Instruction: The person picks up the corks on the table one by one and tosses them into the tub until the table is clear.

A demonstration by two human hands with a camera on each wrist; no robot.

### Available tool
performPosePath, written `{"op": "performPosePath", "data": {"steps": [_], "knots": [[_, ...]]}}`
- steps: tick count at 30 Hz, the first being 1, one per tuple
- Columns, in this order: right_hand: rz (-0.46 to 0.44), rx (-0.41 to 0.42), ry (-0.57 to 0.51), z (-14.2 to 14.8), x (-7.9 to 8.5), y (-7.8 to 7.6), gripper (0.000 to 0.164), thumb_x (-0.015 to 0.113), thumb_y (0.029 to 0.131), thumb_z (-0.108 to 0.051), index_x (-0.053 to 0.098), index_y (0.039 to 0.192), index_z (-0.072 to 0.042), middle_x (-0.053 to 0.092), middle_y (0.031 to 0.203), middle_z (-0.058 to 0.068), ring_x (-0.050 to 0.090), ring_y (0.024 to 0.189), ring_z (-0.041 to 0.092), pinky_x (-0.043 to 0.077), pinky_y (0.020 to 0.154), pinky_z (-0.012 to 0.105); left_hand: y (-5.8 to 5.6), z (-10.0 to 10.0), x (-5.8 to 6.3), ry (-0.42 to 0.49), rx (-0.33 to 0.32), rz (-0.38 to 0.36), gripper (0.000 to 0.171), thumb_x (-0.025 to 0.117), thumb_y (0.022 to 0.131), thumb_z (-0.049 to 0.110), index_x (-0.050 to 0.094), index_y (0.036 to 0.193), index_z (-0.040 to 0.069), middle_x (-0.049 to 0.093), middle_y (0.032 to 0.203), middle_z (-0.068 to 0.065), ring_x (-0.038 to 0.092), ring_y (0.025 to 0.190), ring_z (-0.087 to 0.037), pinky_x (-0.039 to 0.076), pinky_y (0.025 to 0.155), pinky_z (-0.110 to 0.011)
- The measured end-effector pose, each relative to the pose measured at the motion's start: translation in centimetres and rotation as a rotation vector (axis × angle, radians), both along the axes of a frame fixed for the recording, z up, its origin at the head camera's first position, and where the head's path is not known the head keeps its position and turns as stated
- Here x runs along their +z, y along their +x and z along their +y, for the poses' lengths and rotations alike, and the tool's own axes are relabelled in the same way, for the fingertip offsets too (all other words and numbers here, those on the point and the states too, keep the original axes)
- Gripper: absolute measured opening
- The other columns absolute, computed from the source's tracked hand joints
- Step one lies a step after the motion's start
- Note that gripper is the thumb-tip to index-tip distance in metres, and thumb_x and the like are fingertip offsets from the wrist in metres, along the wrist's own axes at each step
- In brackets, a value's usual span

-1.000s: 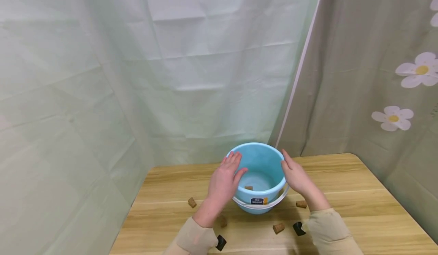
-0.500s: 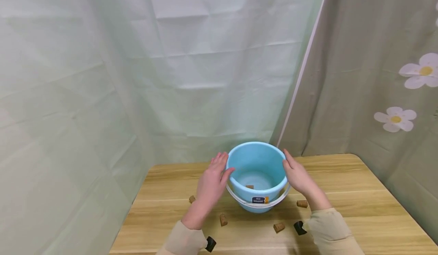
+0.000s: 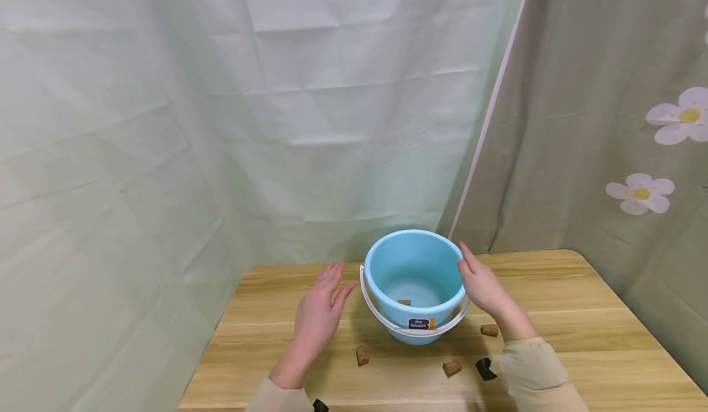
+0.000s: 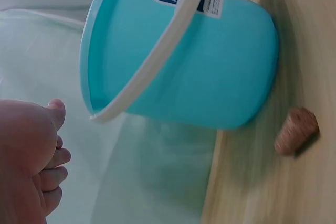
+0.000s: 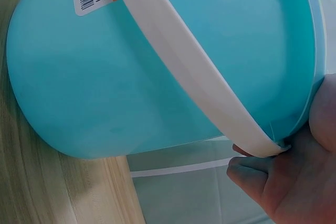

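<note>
A light blue plastic bucket (image 3: 416,277) with a white handle (image 3: 412,331) stands upright on the wooden table, the handle hanging down across its front. A cork (image 3: 405,302) lies inside on the bottom. My right hand (image 3: 485,286) holds the right side of the rim, thumb at the edge and fingers on the outside near the handle's joint, as the right wrist view shows. To the left of the bucket, apart from it, is my left hand (image 3: 319,313), fingers extended and holding nothing. A cork (image 3: 362,356) lies between my left forearm and the bucket.
More corks lie on the wood: one cork (image 3: 452,368) in front of the bucket, another cork (image 3: 489,329) by my right wrist. Behind the table (image 3: 597,326) hangs a pale curtain (image 3: 332,154); a grey flowered curtain (image 3: 558,154) is on the right.
My left hand has come away from the bucket's left rim and moved left and down, and it now covers a cork seen earlier. My right hand stays on the rim.
</note>
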State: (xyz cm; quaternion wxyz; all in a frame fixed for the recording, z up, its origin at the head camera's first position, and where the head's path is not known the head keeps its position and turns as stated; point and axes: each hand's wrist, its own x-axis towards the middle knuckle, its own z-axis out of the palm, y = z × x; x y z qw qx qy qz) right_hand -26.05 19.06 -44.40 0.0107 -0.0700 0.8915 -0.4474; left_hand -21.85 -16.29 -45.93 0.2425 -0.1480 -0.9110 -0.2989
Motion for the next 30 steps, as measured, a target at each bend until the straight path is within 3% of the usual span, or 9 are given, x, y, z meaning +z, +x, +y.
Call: {"op": "performPosePath", "data": {"steps": [10, 20, 30], "knots": [[0.003, 0.017, 0.02, 0.0, 0.1, -0.1, 0.063, 0.028, 0.118, -0.029, 0.009, 0.17, 0.001, 0.022, 0.171, 0.031, 0.023, 0.157, 0.05, 0.02, 0.125, 0.066, 1.3, -3.8, -1.7, -0.029, 0.081, -0.08, 0.056, 0.068, 0.107, 0.03, 0.058, 0.15, -0.004, 0.056, 0.154, -0.019, 0.05, 0.146, -0.038, 0.041, 0.118, -0.056], [0.007, 0.027, 0.024, 0.1, 0.2, -0.2, 0.063, 0.028, 0.118, -0.029, 0.008, 0.17, 0.002, 0.02, 0.171, 0.03, 0.023, 0.157, 0.05, 0.02, 0.125, 0.066, 2.4, -7.8, -4.0, -0.027, 0.138, -0.115, 0.055, 0.071, 0.106, 0.024, 0.056, 0.149, -0.007, 0.055, 0.153, -0.023, 0.049, 0.145, -0.044, 0.038, 0.119, -0.061], [0.033, 0.024, 0.041, 0.0, 0.1, -0.4, 0.063, 0.027, 0.118, -0.028, 0.01, 0.169, 0.004, 0.017, 0.172, 0.031, 0.017, 0.158, 0.051, 0.017, 0.127, 0.065, 2.8, -9.4, -5.8, -0.063, 0.191, -0.187, 0.057, 0.07, 0.106, 0.027, 0.056, 0.149, -0.007, 0.053, 0.154, -0.023, 0.048, 0.146, -0.043, 0.036, 0.12, -0.06]]}}
